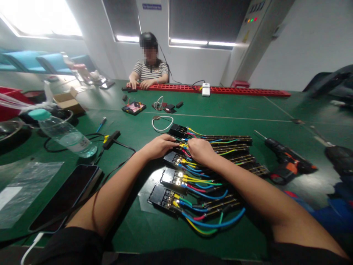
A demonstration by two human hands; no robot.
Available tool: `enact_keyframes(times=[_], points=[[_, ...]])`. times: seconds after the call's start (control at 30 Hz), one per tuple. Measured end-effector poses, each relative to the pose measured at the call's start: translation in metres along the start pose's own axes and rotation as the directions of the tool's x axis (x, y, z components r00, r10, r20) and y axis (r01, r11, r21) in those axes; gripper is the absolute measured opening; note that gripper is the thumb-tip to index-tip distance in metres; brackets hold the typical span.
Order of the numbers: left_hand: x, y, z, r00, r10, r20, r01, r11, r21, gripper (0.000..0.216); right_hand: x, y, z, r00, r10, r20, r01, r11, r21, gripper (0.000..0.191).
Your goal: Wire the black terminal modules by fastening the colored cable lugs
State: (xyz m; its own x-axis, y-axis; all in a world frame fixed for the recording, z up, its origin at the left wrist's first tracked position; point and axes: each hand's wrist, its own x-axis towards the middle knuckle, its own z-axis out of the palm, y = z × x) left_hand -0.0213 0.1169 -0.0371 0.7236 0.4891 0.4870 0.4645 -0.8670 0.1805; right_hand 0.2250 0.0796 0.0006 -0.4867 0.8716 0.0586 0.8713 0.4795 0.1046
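Several black socket units lie side by side on the green table, with coloured wires and long brass strips running off to the right. My left hand (160, 146) is closed around the end of the second unit from the back, its fingertips by the yellow wire terminals (183, 145). Opposite it, my right hand (202, 150) is in a closed pinch at the wires of that same unit; the fingertips are partly hidden. Behind my hands lies another black socket unit (178, 130). Nearer to me are more units, the closest black socket unit (161, 195) having a looping blue wire (220, 223).
A cordless drill (288, 158) lies at right. To the left are a water bottle (66, 134), a phone (64, 198), black cables and a plastic bag (30, 187). Across the table a person (149, 70) sits behind a long red slotted rail (234, 90).
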Motion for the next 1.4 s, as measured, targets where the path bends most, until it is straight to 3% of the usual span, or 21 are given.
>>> enact_keyframes(times=[1.4], points=[[0.005, 0.008, -0.006, 0.997, -0.050, 0.063, 0.051, 0.999, -0.020, 0.036, -0.003, 0.004, -0.013, 0.995, 0.028, 0.098, -0.034, 0.998, 0.062, 0.029]])
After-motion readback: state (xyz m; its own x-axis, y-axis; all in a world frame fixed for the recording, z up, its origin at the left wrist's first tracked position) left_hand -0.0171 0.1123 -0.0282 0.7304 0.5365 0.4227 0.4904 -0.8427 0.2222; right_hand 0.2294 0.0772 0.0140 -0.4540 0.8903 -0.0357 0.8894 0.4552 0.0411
